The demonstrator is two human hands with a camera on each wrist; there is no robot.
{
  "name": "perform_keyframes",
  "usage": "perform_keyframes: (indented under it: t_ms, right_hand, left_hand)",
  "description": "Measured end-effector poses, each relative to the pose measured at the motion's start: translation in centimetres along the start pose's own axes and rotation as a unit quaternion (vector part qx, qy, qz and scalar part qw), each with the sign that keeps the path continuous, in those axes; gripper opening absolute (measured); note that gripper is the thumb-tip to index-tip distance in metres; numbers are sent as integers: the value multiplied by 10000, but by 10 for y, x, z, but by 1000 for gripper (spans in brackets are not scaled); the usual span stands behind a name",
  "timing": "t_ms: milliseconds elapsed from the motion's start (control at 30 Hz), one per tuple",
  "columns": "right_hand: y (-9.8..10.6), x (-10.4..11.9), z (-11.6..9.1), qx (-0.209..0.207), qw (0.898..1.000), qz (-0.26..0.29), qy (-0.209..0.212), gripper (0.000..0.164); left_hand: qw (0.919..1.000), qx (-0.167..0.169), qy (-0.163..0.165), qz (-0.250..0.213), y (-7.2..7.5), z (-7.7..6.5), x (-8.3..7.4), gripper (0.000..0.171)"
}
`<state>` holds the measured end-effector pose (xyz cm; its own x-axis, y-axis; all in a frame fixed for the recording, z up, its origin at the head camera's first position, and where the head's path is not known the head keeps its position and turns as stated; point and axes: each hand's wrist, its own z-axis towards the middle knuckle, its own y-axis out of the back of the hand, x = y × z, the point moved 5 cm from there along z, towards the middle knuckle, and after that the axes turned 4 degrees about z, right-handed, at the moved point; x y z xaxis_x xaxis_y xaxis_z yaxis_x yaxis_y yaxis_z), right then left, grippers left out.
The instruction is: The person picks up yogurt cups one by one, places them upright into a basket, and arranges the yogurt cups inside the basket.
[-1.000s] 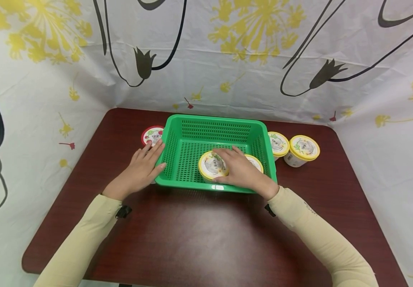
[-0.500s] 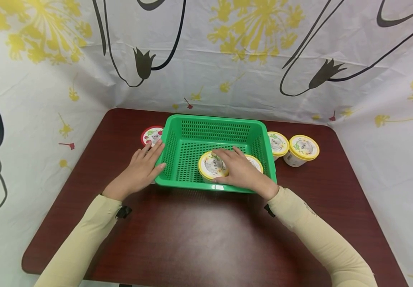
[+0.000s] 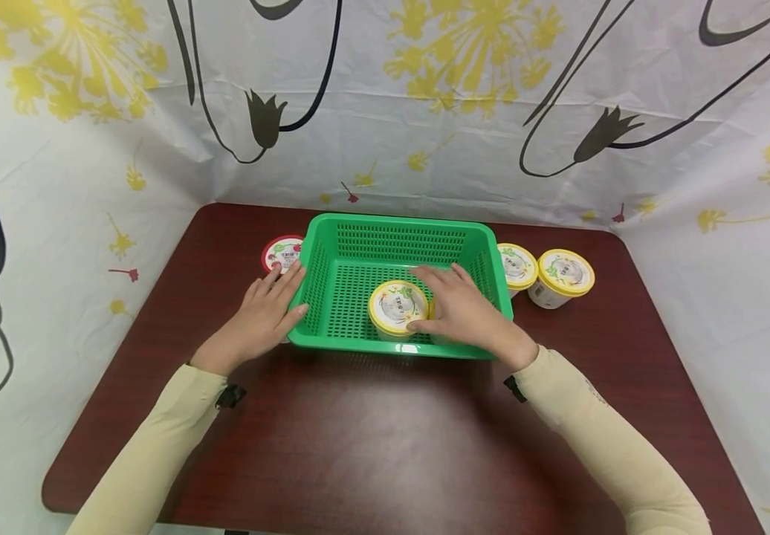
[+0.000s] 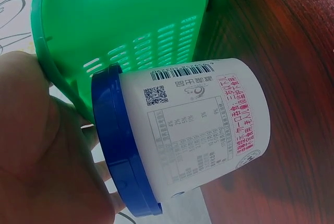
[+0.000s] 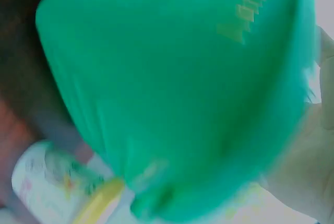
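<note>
A green plastic basket (image 3: 392,345) with slotted sides stands on the table. My right hand (image 3: 463,308) is inside its right part, fingers spread apart. The thumb lies by the edge of a yellow-lidded tub (image 3: 398,306). Another yellow-lidded tub shows only as a sliver under this hand. My left hand (image 3: 261,318) lies at the basket's left end, fingertips at the rim. Below it, the left wrist view shows a white tub with a blue lid (image 4: 188,130) beside the basket; in the head view the hand mostly covers it. The right wrist view is blurred.
A red-lidded tub (image 3: 282,253) stands left of the basket, behind my left fingers. Right of the basket are two more yellow-lidded tubs, one close to its wall (image 3: 517,266) and one farther out (image 3: 562,276). Patterned white sheeting (image 3: 385,148) borders the dark red table (image 3: 385,446).
My right hand has shifted right, off the lid of the left tub in the basket, leaving that lid uncovered. The left hand and the basket stay in place.
</note>
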<state>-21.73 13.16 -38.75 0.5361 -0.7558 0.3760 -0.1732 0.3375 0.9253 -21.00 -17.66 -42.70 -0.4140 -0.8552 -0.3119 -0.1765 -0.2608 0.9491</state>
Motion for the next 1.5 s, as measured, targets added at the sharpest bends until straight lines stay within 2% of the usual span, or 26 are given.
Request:
perform_keyframes:
  t_ms: [167,433,600,833,1067,1333,1500]
  right_hand:
    - [29,-15,-12,-295,9990,174,-283,89]
    - [27,-35,-28,-385,9981,239,-416,84]
    - [38,-50,-35,-549,9962,309,-593,81]
    - [67,-75,-51,-1304,9880,339,-761,78]
    - [63,-90,-58,-1155,9882,373,-936,77]
    - [74,-119,-71,-1563,9764,541,-1390,73]
    - [76,-128,-76,-1564,9747,573,-1489,74]
  left_hand:
    - [10000,-22,-8,-4,1,0,0,69]
    - [10000,-3,20,-10,1,1,0,69]
    - [10000,26,39,-11,0,0,-1,69]
    - [10000,2,37,-5,1,0,-1,69]
    - [10000,-23,25,-25,1,-1,-2,69]
    - [10000,27,44,-39,-1,1,-1,69]
    - [10000,-2,48,3,-2,1,0,70]
